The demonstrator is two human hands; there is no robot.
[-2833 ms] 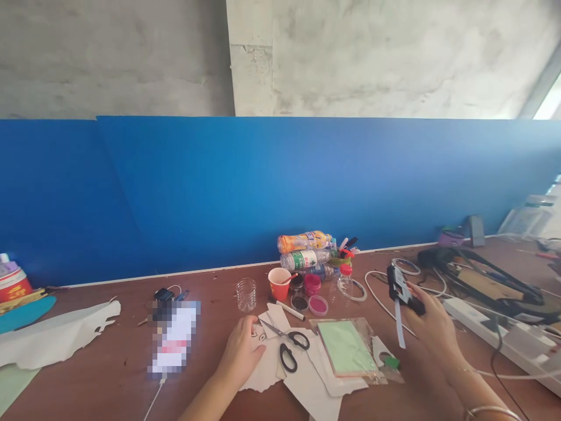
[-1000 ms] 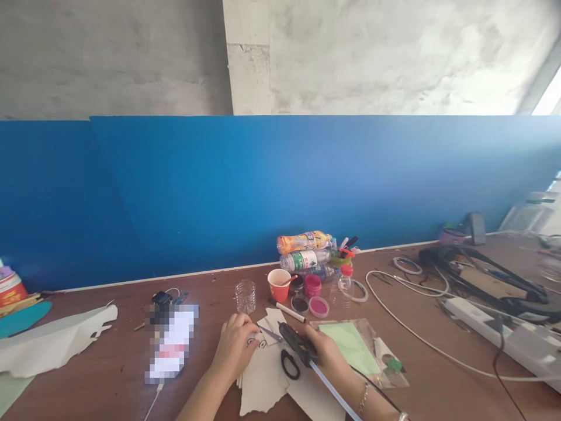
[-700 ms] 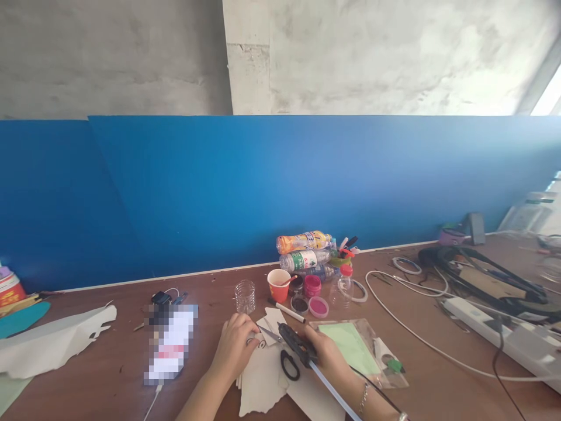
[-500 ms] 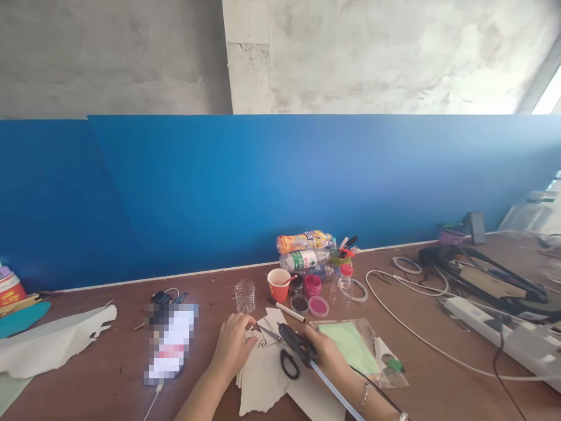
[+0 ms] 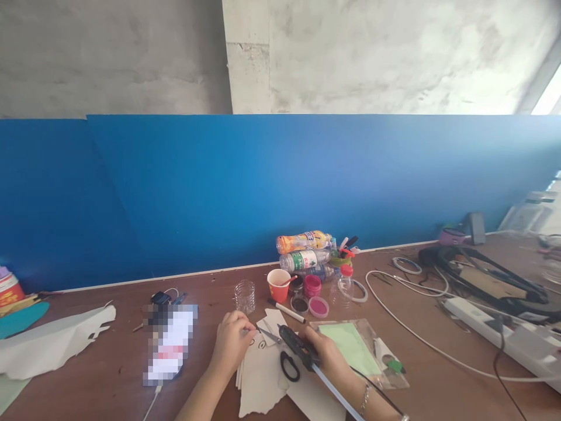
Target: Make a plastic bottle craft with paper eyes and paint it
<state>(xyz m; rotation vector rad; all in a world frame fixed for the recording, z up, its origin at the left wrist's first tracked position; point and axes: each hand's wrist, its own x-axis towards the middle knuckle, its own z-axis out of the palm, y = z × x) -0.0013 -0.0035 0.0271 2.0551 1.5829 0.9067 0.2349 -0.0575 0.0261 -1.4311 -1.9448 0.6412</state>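
A black hot glue gun [image 5: 298, 346] with a long pale glue stick [image 5: 335, 389] in its back rests in the grip of my right hand [image 5: 322, 351]. Its nozzle points left, toward my left hand [image 5: 235, 338]. The left thumb and fingertips are pinched together; whatever is between them is too small to make out. Under and between both hands lie white paper sheets [image 5: 260, 386], one with a torn lower edge and small drawn dark loops. Scissors [image 5: 290, 367] with black handles lie on the paper, partly behind the glue gun.
Behind the hands stand a clear cut plastic cup [image 5: 245, 296], a red paper cup [image 5: 279, 285], a marker [image 5: 287, 310], paint pots [image 5: 312, 285] and lying bottles [image 5: 304, 259]. A phone [image 5: 170, 345] is at left, a green sheet in plastic [image 5: 350, 348] and power strip [image 5: 482, 333] at right.
My left thumb and fingers, slightly apart before, have come together in a pinch. The right hand and the glue gun stay almost in place.
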